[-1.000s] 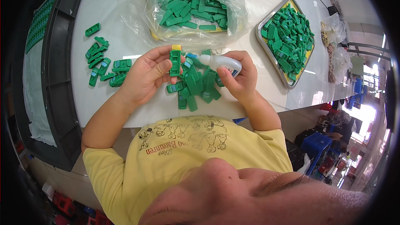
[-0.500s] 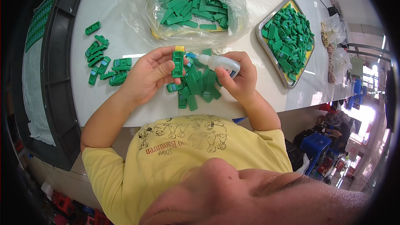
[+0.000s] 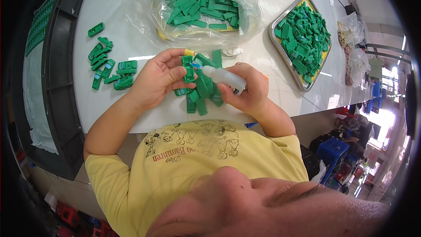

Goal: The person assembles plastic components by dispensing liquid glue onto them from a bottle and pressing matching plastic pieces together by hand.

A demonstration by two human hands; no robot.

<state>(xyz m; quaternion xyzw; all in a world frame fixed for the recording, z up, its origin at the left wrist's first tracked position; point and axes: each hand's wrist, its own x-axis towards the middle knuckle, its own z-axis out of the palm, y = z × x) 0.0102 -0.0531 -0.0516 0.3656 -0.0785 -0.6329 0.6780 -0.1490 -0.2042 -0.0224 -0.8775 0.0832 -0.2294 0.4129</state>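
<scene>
Hands meet over the desk (image 3: 101,4), both occupied: the left hand (image 3: 160,74) pinches a hollow green toy-car part (image 3: 188,70) between thumb and fingers, the right hand (image 3: 252,87) wraps a translucent squeeze bottle (image 3: 230,79). Just beyond, the clear plastic bag (image 3: 142,28) could snag a knuckle with its loose edge; the heaped metal tray (image 3: 287,64) might spill if bumped. Drips could foul the loose green pieces (image 3: 204,87) below. Too firm a squeeze may flood the part; an unsteady wrist might skid the blue nozzle tip (image 3: 195,66), whose contact I cannot tell.
</scene>
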